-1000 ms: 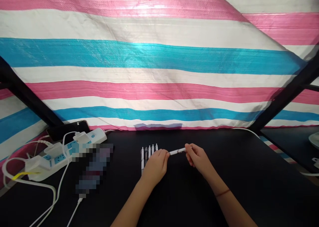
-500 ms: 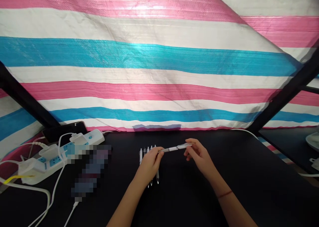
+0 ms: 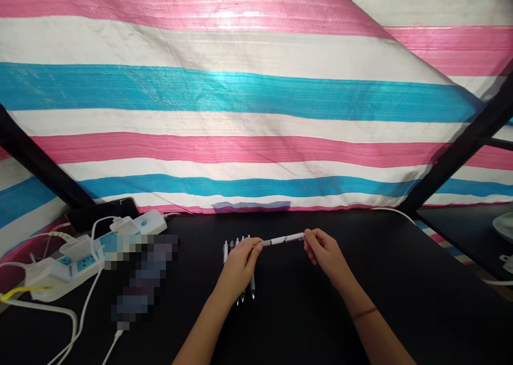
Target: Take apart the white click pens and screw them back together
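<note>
A white pen (image 3: 282,239) with dark marks is held nearly level above the black table (image 3: 296,311). My left hand (image 3: 241,261) pinches its left end between thumb and fingers. At the pen's right end, the thumb and fingertips of my right hand (image 3: 320,247) are closed on the tip. Several more pens (image 3: 253,285) lie side by side on the table, partly hidden beneath my left hand, their silvery tips pointing toward me.
On the left are a white power strip (image 3: 150,222) with plugs and cables, a black phone (image 3: 102,214) behind it, and a blurred-out flat object (image 3: 146,279) with a cable. A striped sheet (image 3: 256,95) hangs behind the table.
My right hand has shifted slightly right along the pen and now grips only its very end. More of the pen's right part shows. My left hand has hardly moved.
</note>
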### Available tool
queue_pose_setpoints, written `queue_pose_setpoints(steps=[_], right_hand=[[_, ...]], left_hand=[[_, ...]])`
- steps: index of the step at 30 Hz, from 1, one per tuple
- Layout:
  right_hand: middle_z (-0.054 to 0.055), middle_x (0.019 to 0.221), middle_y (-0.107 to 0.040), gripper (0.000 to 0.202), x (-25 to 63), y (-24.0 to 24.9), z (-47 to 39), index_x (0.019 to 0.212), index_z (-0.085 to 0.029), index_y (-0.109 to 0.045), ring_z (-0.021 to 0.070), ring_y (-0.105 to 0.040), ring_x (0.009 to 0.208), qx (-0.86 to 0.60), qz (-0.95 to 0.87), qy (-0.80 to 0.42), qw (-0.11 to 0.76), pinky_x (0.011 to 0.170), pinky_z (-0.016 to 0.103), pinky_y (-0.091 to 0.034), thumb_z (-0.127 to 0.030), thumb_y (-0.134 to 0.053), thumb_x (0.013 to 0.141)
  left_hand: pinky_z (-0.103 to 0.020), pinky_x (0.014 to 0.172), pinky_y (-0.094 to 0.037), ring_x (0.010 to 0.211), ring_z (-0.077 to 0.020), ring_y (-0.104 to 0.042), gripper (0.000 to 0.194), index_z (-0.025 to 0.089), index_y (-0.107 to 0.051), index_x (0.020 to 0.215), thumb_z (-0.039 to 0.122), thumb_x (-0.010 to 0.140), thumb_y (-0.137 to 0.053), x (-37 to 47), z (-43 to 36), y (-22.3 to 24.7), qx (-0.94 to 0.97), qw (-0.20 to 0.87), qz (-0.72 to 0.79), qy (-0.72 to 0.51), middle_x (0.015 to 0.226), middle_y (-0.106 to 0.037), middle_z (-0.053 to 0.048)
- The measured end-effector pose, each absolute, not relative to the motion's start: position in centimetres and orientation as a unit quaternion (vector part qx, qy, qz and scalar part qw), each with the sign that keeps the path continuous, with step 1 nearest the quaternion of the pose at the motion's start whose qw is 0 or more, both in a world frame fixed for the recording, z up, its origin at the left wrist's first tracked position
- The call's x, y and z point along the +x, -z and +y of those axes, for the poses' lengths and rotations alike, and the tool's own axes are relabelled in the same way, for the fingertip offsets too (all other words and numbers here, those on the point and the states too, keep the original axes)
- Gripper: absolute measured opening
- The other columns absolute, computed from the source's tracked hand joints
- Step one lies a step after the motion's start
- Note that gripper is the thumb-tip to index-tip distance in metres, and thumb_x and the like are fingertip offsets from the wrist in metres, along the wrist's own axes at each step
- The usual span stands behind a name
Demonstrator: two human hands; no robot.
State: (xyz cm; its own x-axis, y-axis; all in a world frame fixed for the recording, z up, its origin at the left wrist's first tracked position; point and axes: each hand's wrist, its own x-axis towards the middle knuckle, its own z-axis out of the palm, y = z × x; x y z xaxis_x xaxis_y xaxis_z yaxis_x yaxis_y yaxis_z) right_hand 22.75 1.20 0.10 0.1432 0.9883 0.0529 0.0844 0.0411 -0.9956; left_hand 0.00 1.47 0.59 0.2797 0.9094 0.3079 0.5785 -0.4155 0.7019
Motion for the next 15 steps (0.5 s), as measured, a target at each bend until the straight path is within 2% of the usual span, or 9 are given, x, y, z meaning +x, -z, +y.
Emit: queue_pose_setpoints(steps=[2,6,10,15], right_hand=[[-0.004,0.047,-0.044,0.044,22.82,0.00,1.26,0.058,-0.019,-0.048,0.0075,-0.038,0.038,-0.540,-0.500,-0.428,0.525,0.036,0.020,-0.028,-0.057,-0.056,0.079],[-0.003,0.049,-0.048,0.041,23.07,0.11,1.46,0.064,-0.019,-0.053,0.0090,-0.040,0.039,-0.535,-0.486,-0.434,0.538,0.038,0.022,-0.030,-0.058,-0.059,0.075],[-0.003,0.049,-0.048,0.044,23.25,-0.12,1.45,0.060,-0.018,-0.052,0.0092,-0.042,0.041,-0.544,-0.489,-0.440,0.521,0.037,0.021,-0.031,-0.060,-0.058,0.075],[0.000,0.061,-0.056,0.041,23.14,-0.42,1.36,0.072,-0.018,-0.057,0.0114,-0.049,0.049,-0.525,-0.496,-0.447,0.527,0.042,0.023,-0.039,-0.058,-0.066,0.069]], left_hand=[[-0.029,0.081,-0.047,0.088,-0.0183,-0.061,0.027,0.021,-0.061,0.103,0.034,0.094,-0.038,0.00,1.52,-0.58,0.763,0.236,0.487,-0.352,0.095,-0.066,-0.004],[-0.031,0.080,-0.047,0.085,-0.0187,-0.061,0.028,0.021,-0.062,0.101,0.034,0.093,-0.038,-0.08,1.69,-0.45,0.760,0.236,0.492,-0.352,0.092,-0.066,-0.004],[-0.030,0.079,-0.046,0.084,-0.0186,-0.061,0.028,0.021,-0.062,0.101,0.034,0.093,-0.038,-0.08,1.72,-0.49,0.758,0.240,0.493,-0.354,0.092,-0.066,-0.004],[-0.030,0.080,-0.046,0.085,-0.0194,-0.061,0.028,0.021,-0.061,0.101,0.035,0.093,-0.038,0.03,1.68,-0.48,0.757,0.246,0.493,-0.350,0.093,-0.067,-0.005]])
